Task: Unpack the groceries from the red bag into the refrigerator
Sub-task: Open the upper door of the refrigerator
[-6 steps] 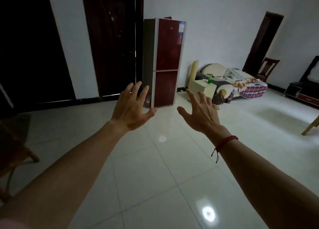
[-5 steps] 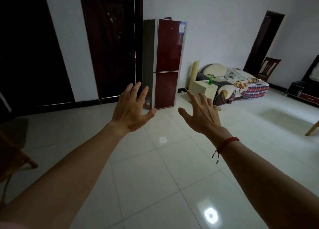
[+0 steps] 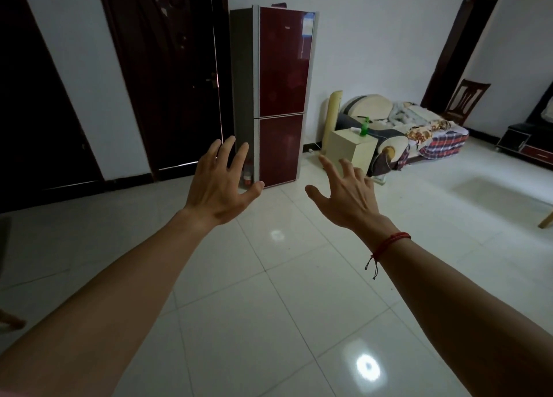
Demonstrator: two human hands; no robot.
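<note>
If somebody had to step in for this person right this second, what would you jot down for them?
Left hand: open, fingers spread, holding nothing.
Right hand: open, fingers spread, holding nothing; red string bracelet on that wrist.
Both arms are stretched out in front, above the tiled floor.
Refrigerator: the tall dark red one across the room against the wall, both doors shut, out of arm's reach.
Red bag and groceries: not in view.
Done: nothing that shows.
Left: find the bag, bring it to the refrigerator, open a door and load the groceries.
</note>
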